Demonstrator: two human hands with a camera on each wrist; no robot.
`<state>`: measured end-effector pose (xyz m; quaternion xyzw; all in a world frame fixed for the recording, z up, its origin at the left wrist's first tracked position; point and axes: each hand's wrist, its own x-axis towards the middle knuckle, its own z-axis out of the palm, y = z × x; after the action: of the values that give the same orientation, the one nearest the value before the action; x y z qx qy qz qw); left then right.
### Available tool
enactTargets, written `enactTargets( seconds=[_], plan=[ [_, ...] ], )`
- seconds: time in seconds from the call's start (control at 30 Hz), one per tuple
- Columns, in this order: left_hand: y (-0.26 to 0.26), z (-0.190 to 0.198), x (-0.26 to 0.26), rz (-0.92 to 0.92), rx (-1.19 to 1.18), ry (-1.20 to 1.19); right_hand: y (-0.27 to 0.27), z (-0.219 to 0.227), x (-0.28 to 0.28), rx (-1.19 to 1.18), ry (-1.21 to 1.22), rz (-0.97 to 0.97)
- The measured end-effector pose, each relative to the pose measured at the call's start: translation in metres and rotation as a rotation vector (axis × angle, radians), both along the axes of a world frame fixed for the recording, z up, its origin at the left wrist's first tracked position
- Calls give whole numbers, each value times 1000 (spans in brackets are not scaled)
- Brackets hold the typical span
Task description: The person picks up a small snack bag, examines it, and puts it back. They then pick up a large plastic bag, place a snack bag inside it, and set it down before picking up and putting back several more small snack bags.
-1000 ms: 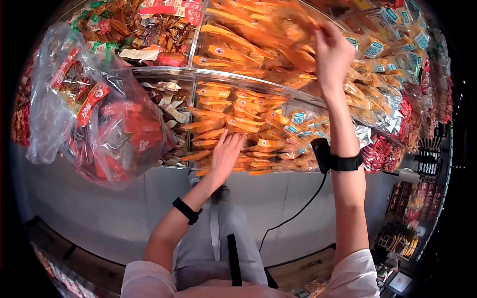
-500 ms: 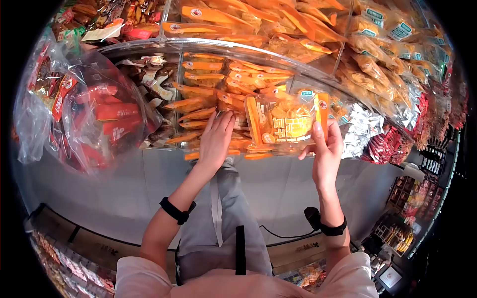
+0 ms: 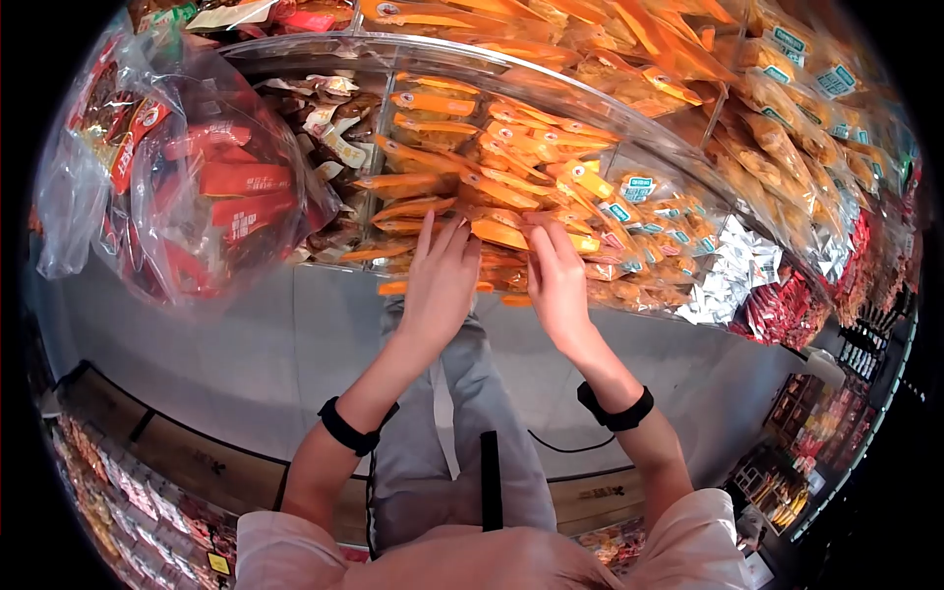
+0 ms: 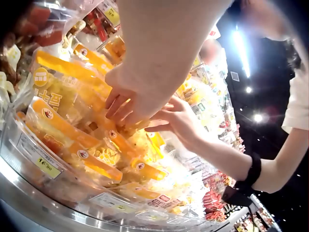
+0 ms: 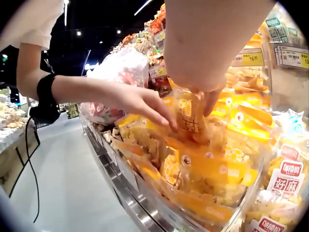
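Rows of orange-topped snack packets (image 3: 423, 103) fill a clear bin in the head view. Among them lies the left hand (image 3: 442, 285), its fingers extended and touching the packets. Just to its right, the right hand (image 3: 559, 285) has its fingers bent over the end of an orange packet (image 3: 500, 234). In the right wrist view, that hand (image 5: 200, 63) holds a clear and orange packet (image 5: 190, 113) upright among the others, while the left fingers (image 5: 161, 113) reach its near side. Both hands (image 4: 149, 87) meet closely in the left wrist view, partly hiding the packet.
A clear plastic bag (image 3: 221, 192) with red packages sits at the left over a bin of dark packets (image 3: 339, 138). A transparent divider (image 3: 472, 44) curves behind the hands. Blue-labelled packets (image 3: 639, 187), silver packets (image 3: 733, 270) and red ones (image 3: 787, 305) lie to the right.
The right hand came down from the upper bin with an orange packet, then moved left into the lower bin beside the left hand. The left hand has stayed among the packets.
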<state>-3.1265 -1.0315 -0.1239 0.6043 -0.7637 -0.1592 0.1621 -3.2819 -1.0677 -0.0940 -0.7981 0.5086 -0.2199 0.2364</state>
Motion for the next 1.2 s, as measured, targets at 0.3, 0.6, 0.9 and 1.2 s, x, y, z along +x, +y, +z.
enactTargets(
  seconds=[0.3, 0.6, 0.9, 1.2],
  plan=[
    [-3, -26, -12, 25, 37, 85, 0, -35, 20, 53, 138, -17],
    [18, -37, -36, 148, 107, -219, -98, 130, 8, -529, -64, -222],
    [18, -28, -40, 227, 191, -339, -161, 135, -14, -524, 201, -243],
    [12, -27, -36, 186, 190, -179, -117, 186, -29, -405, -474, -464]
  ],
)
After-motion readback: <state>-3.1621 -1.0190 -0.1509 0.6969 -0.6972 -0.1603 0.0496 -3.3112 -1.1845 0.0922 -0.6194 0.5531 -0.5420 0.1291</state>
